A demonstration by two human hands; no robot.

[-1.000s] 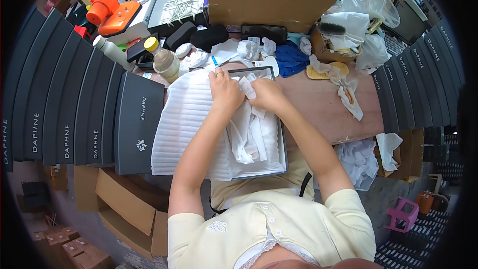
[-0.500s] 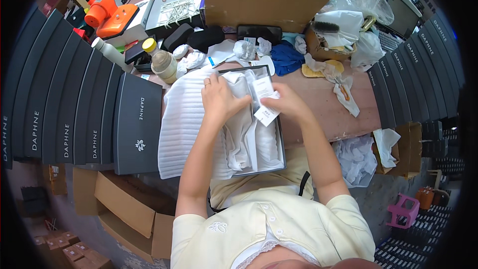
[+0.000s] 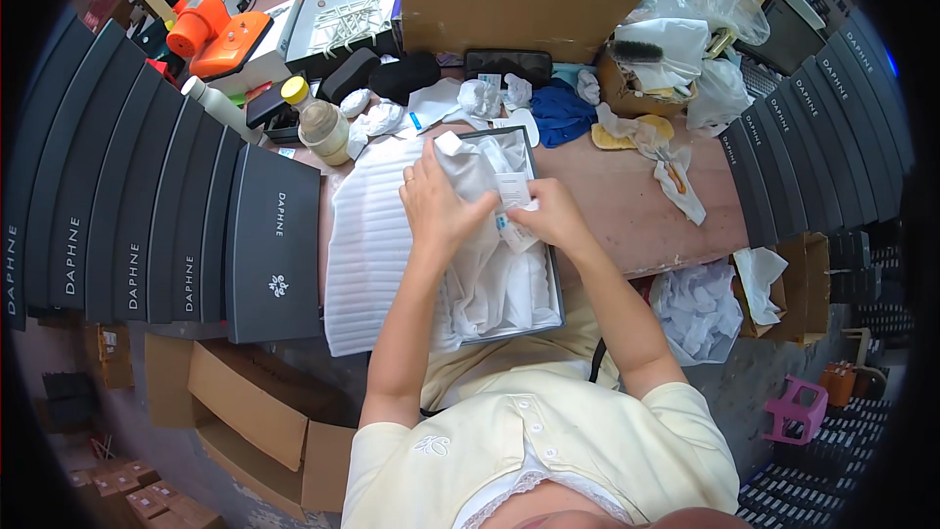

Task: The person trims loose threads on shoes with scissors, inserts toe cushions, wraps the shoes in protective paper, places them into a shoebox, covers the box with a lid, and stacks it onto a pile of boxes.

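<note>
Plainly, left hand (image 3: 435, 201) half-open at white wrapping (image 3: 470, 168), right hand (image 3: 559, 217) pinched on printed tag (image 3: 511, 188), pale-lettered boxes (image 3: 274, 245) alongside.

At the far left of the worktop (image 3: 666, 211), an orange device (image 3: 235, 42) sits near a white bottle (image 3: 217, 106) and a yellow-capped bottle (image 3: 325, 133), while a brown cardboard panel (image 3: 519, 2) stands at the far middle. A crumpled blue cloth (image 3: 561, 116) lies to the left of a yellow pad (image 3: 609, 139). Down on the floor are an open carton (image 3: 245, 409) at near left and a pink stool (image 3: 798, 411) at near right.
</note>
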